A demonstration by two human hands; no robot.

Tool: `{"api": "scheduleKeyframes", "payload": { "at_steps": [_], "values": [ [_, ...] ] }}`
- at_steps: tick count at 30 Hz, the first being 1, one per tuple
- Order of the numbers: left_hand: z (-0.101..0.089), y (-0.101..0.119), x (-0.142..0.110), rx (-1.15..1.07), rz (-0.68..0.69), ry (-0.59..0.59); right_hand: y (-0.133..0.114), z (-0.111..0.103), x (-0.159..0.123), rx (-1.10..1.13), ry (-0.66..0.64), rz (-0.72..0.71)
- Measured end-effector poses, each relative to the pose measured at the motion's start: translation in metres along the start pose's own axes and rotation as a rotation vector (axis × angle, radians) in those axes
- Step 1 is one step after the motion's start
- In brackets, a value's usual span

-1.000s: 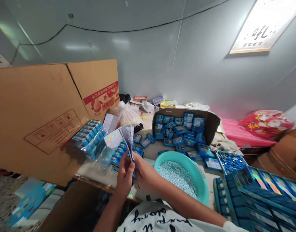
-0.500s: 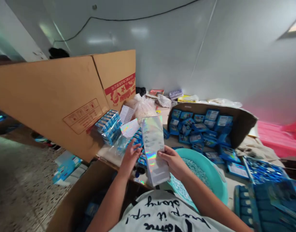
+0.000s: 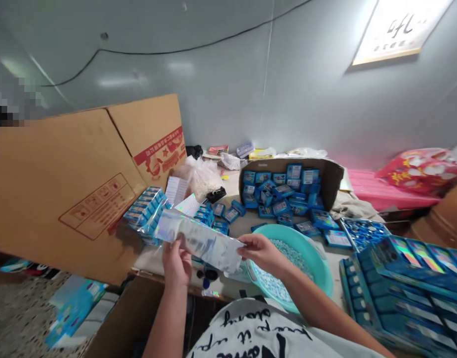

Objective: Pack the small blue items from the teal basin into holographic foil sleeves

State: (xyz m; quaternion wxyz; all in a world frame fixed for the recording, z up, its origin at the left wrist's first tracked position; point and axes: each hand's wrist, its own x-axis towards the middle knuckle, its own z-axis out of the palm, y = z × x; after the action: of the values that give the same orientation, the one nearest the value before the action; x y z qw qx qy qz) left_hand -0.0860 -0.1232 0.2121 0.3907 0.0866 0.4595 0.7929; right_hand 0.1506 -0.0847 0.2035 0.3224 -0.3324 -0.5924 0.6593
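Left grip (image 3: 175,263) closed on one end of a holographic foil pouch (image 3: 200,243); right grip (image 3: 262,252) pinched on the other. Pouch held between both, long axis crosswise, sloping slightly down to the right, neither hand clearly nearer. Under and just right of the right grip, a teal plastic basin (image 3: 323,278) of pale blue tablets (image 3: 284,263), near the front edge of the tabletop (image 3: 247,226). Farther out, toward the back edge, blue cartons (image 3: 276,196) in a cardboard tray (image 3: 288,165).
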Motion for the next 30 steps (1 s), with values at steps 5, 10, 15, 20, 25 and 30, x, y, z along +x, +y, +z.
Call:
{"api": "scheduleKeyframes", "payload": {
  "at_steps": [5, 10, 15, 20, 25, 30],
  "values": [
    [-0.014, 0.030, 0.007, 0.414, 0.394, 0.062, -0.014, -0.014, -0.012, -0.009, 0.122, -0.020],
    [0.000, 0.047, -0.023, 0.986, 1.194, -0.302, -0.025, -0.025, -0.030, -0.061, 0.169, -0.082],
    [0.041, 0.024, -0.053, 1.314, 1.149, -1.082, -0.015, -0.010, -0.040, 0.024, 0.256, -0.090],
    [0.043, -0.002, -0.051, 1.362, 1.137, -1.148, -0.008, 0.004, -0.045, 0.135, 0.361, -0.024],
    [0.029, -0.018, -0.059, 1.401, 1.075, -1.167, 0.003, 0.009, -0.049, 0.097, 0.451, -0.046],
    [0.021, -0.032, -0.063, 1.431, 0.993, -1.146, 0.014, 0.008, -0.049, 0.094, 0.462, -0.008]
  ]
}}
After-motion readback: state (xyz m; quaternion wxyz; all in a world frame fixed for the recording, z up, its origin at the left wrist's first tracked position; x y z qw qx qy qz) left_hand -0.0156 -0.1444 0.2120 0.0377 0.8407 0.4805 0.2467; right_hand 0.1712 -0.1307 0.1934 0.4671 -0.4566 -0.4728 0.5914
